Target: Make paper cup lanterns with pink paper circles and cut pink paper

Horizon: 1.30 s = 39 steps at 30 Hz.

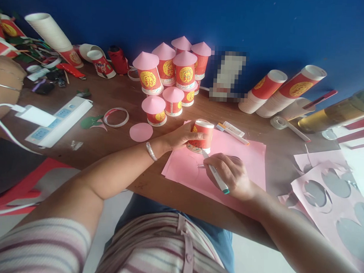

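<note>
My left hand (182,137) is wrapped round a red paper cup (205,134) with a white rim, held just above the pink paper sheets (250,163). In my right hand (228,172) is a white marker pen (218,179) with a green end. Its tip meets or nearly meets the white lower band of the cup, where some markings show. Just left of my left hand lies a pink paper disc (141,132). Behind the cup, several red cups with pink cone roofs (153,105) stand grouped, some stacked on others.
A white power strip (60,117) and a tape roll (116,116) lie to the left. Stacked paper cups (264,91) lean against the blue wall. Cut pink paper (313,178) lies at right. Another person's arm (4,88) is at far left.
</note>
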Each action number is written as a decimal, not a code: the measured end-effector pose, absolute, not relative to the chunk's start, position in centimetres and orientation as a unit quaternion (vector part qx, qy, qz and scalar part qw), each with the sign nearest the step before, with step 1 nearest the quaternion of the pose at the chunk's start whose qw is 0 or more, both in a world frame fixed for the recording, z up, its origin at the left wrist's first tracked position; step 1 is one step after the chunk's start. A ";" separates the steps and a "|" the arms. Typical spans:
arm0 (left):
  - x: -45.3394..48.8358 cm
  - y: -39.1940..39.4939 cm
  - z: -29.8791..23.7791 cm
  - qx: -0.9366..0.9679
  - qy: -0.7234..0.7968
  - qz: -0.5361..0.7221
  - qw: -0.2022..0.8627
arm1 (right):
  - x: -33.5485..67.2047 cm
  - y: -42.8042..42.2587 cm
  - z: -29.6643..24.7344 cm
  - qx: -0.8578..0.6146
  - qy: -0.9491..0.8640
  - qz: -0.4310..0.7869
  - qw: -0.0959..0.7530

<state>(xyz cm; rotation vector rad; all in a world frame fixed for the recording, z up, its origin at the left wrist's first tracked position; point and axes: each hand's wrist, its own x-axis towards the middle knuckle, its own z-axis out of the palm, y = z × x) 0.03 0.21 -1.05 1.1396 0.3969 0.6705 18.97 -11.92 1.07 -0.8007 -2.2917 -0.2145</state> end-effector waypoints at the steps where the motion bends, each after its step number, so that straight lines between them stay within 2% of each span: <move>1: 0.0 0.2 -1.0 0.527 0.183 0.310 0.770 | 19.0 -11.9 1.1 -0.308 -0.882 -0.082 0.346; 28: -0.1 0.3 -1.1 0.528 0.182 0.303 0.772 | 19.1 -11.8 1.0 -0.305 -0.884 -0.069 0.347; 39: -0.1 0.3 -1.1 0.517 0.183 0.305 0.779 | 19.1 -12.1 1.0 -0.298 -0.876 -0.101 0.365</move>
